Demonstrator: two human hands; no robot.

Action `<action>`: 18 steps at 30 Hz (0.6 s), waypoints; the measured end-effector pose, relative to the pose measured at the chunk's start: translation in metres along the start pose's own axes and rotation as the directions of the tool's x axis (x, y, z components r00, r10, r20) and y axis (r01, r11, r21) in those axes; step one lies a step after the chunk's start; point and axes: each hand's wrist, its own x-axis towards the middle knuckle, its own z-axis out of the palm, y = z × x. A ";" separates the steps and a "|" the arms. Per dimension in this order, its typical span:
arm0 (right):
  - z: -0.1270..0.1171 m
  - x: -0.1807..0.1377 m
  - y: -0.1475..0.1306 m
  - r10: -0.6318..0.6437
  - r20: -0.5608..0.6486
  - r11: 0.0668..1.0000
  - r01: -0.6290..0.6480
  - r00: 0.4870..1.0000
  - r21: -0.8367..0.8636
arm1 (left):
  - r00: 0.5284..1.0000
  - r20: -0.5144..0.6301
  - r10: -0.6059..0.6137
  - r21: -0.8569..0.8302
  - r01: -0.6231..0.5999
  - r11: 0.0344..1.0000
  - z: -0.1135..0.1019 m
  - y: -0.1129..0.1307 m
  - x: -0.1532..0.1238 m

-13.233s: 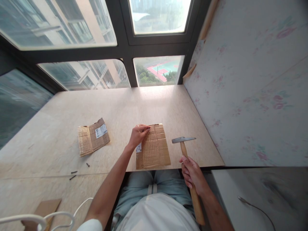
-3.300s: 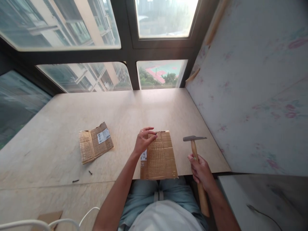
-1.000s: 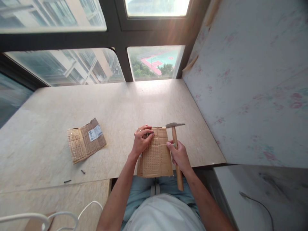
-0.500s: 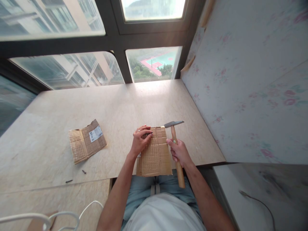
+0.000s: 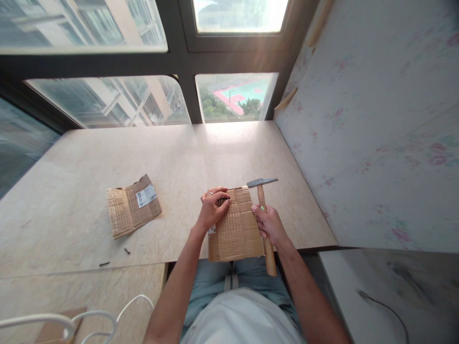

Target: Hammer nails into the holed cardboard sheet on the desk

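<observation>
A creased, dimpled piece of cardboard [image 5: 238,234] lies before me, its near end at the table's front edge. My left hand [image 5: 214,206] is closed at its upper left, thumb and fingers curled around a short row of small dark pieces [image 5: 223,199]; their kind is partly hidden. My right hand [image 5: 269,223] is wrapped around the wooden handle of a hammer [image 5: 270,260], with the thumb by the cardboard's right edge. The hammer's steel head [image 5: 262,182] points away from me, its left end close to the cardboard's top corner.
Another folded cardboard piece [image 5: 134,208] with a white label lies to the left. Two dark screws [image 5: 104,263] lie near it. White cables [image 5: 134,300] loop at lower left. A flowered wall [image 5: 376,143] bounds the right side, and windows stand behind the tabletop [image 5: 179,153].
The view has shifted slightly, moving the scene a little to the right. Both hands keep nearly the same places on the cardboard and the hammer; the dark pieces show somewhat more.
</observation>
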 end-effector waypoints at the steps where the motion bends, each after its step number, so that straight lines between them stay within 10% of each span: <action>1: -0.001 0.001 0.000 -0.001 0.001 1.000 0.001 1.000 -0.003 | 1.000 -0.002 -0.002 0.014 0.002 1.000 0.000 0.001 0.000; 18: -0.004 0.004 0.002 -0.002 0.008 1.000 0.002 1.000 -0.007 | 1.000 0.008 -0.002 0.016 0.001 1.000 0.000 0.004 0.005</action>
